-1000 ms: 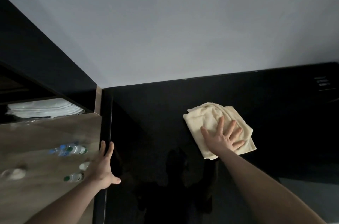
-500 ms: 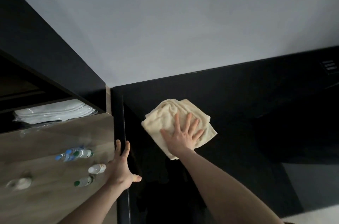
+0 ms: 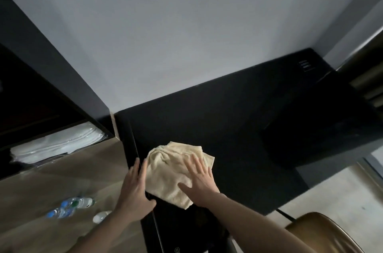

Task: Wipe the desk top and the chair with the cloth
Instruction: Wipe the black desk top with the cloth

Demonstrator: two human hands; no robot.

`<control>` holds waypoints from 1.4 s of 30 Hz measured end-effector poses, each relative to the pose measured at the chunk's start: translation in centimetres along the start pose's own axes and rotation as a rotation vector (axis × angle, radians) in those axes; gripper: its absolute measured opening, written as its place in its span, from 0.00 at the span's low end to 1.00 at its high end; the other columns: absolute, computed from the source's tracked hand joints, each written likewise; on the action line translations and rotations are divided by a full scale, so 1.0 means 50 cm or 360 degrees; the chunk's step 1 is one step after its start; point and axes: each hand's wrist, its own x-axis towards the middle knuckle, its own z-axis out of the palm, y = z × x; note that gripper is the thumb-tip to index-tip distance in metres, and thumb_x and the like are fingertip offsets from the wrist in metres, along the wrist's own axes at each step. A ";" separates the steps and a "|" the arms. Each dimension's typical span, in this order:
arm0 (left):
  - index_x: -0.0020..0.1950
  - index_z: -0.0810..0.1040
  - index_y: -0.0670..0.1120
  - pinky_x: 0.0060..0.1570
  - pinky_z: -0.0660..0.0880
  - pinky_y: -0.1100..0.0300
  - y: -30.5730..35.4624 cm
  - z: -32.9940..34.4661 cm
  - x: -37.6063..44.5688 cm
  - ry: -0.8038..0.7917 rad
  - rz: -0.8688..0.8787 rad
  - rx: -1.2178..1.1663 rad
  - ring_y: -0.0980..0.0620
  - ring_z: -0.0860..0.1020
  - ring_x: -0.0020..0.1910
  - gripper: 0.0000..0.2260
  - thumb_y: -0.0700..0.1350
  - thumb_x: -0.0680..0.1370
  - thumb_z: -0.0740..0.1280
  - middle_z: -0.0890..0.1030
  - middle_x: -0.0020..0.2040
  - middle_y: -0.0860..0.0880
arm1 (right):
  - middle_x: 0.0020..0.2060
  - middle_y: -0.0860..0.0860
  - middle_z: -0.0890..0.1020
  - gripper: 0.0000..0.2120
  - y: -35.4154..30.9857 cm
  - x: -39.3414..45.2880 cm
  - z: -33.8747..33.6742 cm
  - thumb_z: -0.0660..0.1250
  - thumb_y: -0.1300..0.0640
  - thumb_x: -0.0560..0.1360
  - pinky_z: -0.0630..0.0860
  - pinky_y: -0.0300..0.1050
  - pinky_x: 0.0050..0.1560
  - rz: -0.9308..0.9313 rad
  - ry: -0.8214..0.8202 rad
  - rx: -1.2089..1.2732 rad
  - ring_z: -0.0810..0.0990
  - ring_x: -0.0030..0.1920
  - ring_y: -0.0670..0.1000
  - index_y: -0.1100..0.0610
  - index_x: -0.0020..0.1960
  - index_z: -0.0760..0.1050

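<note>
Head view: cloth at left end of desk, under right hand.
Pressed flat by right hand, fingers spread, pointing away toward wall; left hand open, just beside cloth on desk's left edge. Unwiped dark top stretching off to the right; chair low right, nearer right arm.

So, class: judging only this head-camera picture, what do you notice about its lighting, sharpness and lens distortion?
Head view: dim, with the glossy black desk top nearly featureless; the crumpled cream cloth is the brightest thing. Head view: motion blur softens the right hand, the left hand and the plastic water bottles. Head view: the wide-angle lens bends the wall edges.
</note>
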 end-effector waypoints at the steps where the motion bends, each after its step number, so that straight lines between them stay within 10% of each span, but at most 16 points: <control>1: 0.86 0.43 0.55 0.82 0.53 0.43 0.015 0.001 0.000 -0.0024 0.0220 0.0022 0.47 0.42 0.85 0.54 0.51 0.66 0.72 0.39 0.86 0.50 | 0.85 0.45 0.36 0.42 0.016 -0.022 -0.007 0.62 0.38 0.83 0.37 0.61 0.84 0.0049 0.0086 0.0048 0.28 0.82 0.50 0.40 0.86 0.38; 6: 0.83 0.39 0.65 0.77 0.31 0.43 0.058 0.015 0.055 -0.0437 0.0255 0.0430 0.52 0.16 0.72 0.44 0.70 0.76 0.64 0.23 0.79 0.54 | 0.86 0.47 0.39 0.42 0.138 -0.147 -0.026 0.64 0.40 0.81 0.45 0.59 0.85 0.0453 0.0224 0.0120 0.36 0.85 0.56 0.41 0.87 0.42; 9: 0.83 0.36 0.63 0.78 0.43 0.31 0.057 0.020 0.092 -0.0521 0.0090 0.0581 0.41 0.24 0.79 0.46 0.74 0.76 0.60 0.25 0.81 0.50 | 0.86 0.49 0.39 0.42 0.212 -0.206 -0.029 0.64 0.42 0.82 0.48 0.61 0.85 0.0641 0.0194 0.0133 0.38 0.85 0.59 0.43 0.87 0.42; 27: 0.71 0.16 0.54 0.77 0.41 0.28 0.245 0.138 0.104 -0.0735 -0.0417 0.0596 0.25 0.23 0.74 0.48 0.77 0.77 0.49 0.15 0.70 0.40 | 0.86 0.52 0.39 0.42 0.459 -0.259 -0.104 0.66 0.44 0.83 0.47 0.57 0.85 0.0818 0.0168 0.0346 0.38 0.85 0.61 0.48 0.87 0.44; 42: 0.79 0.25 0.58 0.76 0.48 0.26 0.429 0.203 0.194 -0.0623 0.0027 0.0712 0.28 0.31 0.79 0.44 0.74 0.79 0.52 0.15 0.73 0.48 | 0.86 0.52 0.38 0.40 0.581 -0.264 -0.168 0.64 0.45 0.83 0.48 0.59 0.85 0.0851 0.0284 0.0142 0.37 0.85 0.61 0.44 0.87 0.44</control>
